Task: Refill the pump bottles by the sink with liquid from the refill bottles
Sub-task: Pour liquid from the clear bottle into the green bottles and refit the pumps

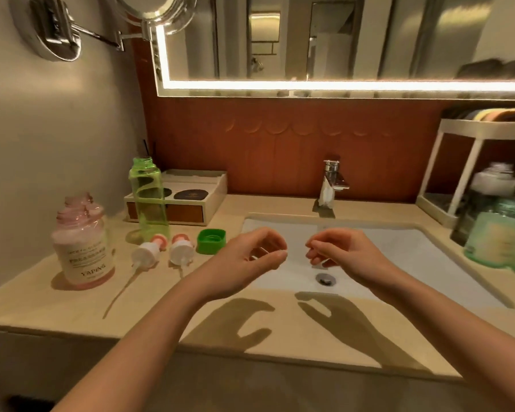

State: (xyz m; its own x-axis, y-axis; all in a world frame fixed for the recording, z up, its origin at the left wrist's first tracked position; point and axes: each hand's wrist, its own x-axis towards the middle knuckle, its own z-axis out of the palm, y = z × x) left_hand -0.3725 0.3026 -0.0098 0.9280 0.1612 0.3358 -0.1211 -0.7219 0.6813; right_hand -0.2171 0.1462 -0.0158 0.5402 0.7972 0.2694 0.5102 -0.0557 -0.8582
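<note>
A pink bottle with a white label stands uncapped at the left of the counter; a second pink neck shows right behind it. A tall, clear green bottle stands open further back. Two white pump heads lie on the counter with their tubes pointing toward me. A green cap lies next to them. My left hand and my right hand hover over the white sink, fingers loosely curled, holding nothing.
A chrome tap stands behind the basin. A wooden amenity box sits at the back left. At the right, a white rack and green and dark bottles crowd the counter. A lit mirror hangs above.
</note>
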